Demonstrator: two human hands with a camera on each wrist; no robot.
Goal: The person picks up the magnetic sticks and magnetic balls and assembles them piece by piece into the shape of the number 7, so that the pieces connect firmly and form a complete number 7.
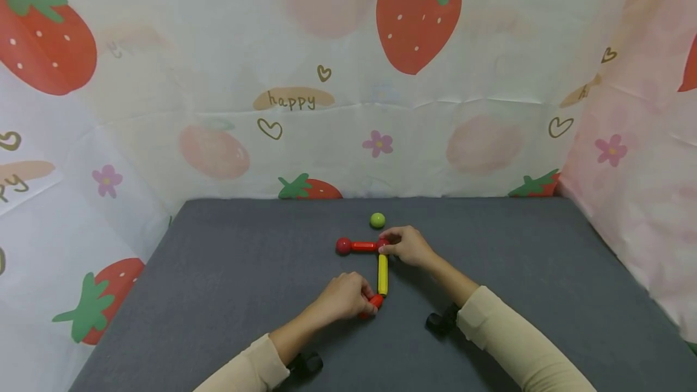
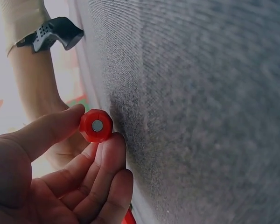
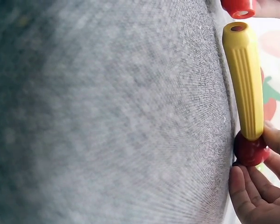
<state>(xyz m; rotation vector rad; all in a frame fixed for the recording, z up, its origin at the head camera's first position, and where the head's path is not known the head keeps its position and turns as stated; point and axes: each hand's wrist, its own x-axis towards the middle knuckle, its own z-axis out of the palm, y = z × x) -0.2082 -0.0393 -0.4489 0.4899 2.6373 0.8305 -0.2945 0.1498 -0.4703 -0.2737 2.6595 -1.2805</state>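
Observation:
My left hand pinches a red magnetic rod between thumb and fingers, low over the dark cloth. A silvery magnet disc shows in the rod's end. My right hand holds a dark red ball with thumb and fingertips. From that ball a yellow rod runs toward me. In the right wrist view the held red rod's end is close to the yellow rod's free end, with a small gap between. Another red rod extends left from the held ball to a second red ball.
A green ball lies just beyond the held red ball. Dark grey cloth covers the table. Strawberry-print sheets hang behind and at both sides. A black camera is worn on the right wrist, another on the left.

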